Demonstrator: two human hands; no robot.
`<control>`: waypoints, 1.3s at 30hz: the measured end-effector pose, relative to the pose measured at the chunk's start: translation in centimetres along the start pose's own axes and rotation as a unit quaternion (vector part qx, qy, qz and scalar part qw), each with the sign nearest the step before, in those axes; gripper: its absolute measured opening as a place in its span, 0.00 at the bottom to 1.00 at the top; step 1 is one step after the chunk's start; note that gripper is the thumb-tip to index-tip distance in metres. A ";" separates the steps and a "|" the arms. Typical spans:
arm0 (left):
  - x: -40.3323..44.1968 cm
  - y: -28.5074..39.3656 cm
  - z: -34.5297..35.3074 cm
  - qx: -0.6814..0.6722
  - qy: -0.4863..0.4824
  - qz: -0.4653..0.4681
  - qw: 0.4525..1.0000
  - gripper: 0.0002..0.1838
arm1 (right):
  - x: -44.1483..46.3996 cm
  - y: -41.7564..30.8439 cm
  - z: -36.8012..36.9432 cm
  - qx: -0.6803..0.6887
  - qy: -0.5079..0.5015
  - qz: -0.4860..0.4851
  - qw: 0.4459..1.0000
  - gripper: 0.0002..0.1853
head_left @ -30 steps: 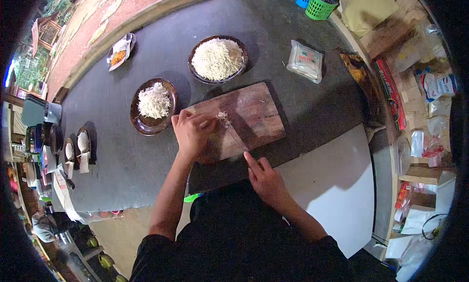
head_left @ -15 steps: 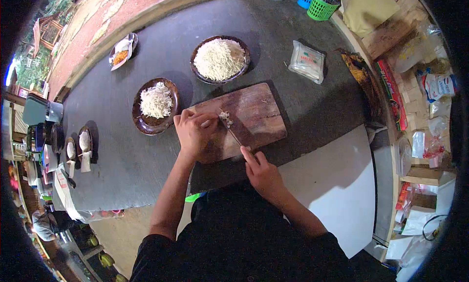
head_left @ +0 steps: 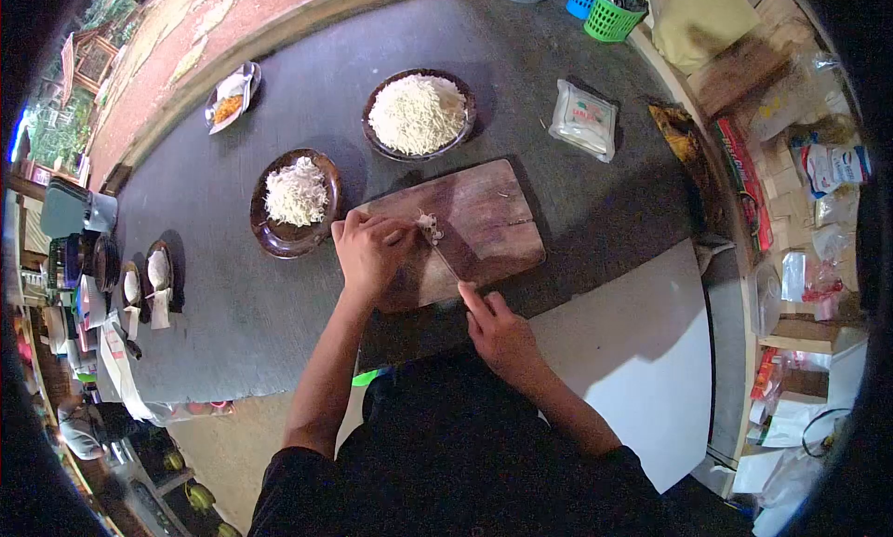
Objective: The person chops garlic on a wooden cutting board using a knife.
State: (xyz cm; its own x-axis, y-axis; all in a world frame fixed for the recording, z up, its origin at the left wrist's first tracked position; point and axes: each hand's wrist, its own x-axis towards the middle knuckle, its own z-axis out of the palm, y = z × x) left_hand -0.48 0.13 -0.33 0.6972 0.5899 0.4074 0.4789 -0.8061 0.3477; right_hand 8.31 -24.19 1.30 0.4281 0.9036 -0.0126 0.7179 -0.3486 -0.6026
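Note:
A wooden cutting board (head_left: 498, 197) lies at the middle of the dark table. My right hand (head_left: 503, 337) grips a knife (head_left: 445, 261) by its handle, the blade pointing up and left across the board. On the board's left part rests my left hand (head_left: 368, 253), its fingers curled together beside the blade; whatever they hold is hidden. Small pale chopped bits (head_left: 428, 224) lie at the knife's tip. Close to my left hand is a brown plate (head_left: 267, 233) with white shreds (head_left: 298, 192). Beyond the board, a brown bowl (head_left: 375, 146) carries a larger heap of white shreds (head_left: 419, 114).
A wrapped white packet (head_left: 584, 120) sits right of the board. Farther off are a small dish (head_left: 249, 76) with orange and white food, and a green basket (head_left: 612, 18). Two small dark dishes (head_left: 160, 272) stand at left. Shelving with packages lines the right side.
Both hands keep nearly the same place on the board. The knife has barely shifted, and the view has tilted very slightly.

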 end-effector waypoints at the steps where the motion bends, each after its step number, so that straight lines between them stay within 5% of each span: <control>1: 0.0 0.0 0.0 0.004 -0.008 -0.002 1.000 0.09 | 0.3 0.2 0.3 -0.002 0.004 -0.010 1.000 0.31; 39: 0.0 0.4 -0.4 0.029 0.007 0.001 1.000 0.07 | -1.5 0.2 -0.5 0.001 0.021 -0.025 0.999 0.31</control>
State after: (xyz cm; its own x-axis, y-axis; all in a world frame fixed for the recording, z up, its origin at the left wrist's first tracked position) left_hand -0.47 -0.16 0.12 0.6914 0.5882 0.4195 0.5079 -0.8087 0.2969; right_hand 8.11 -25.77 1.62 0.4146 0.9086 0.0498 0.7372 -0.3033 -0.6037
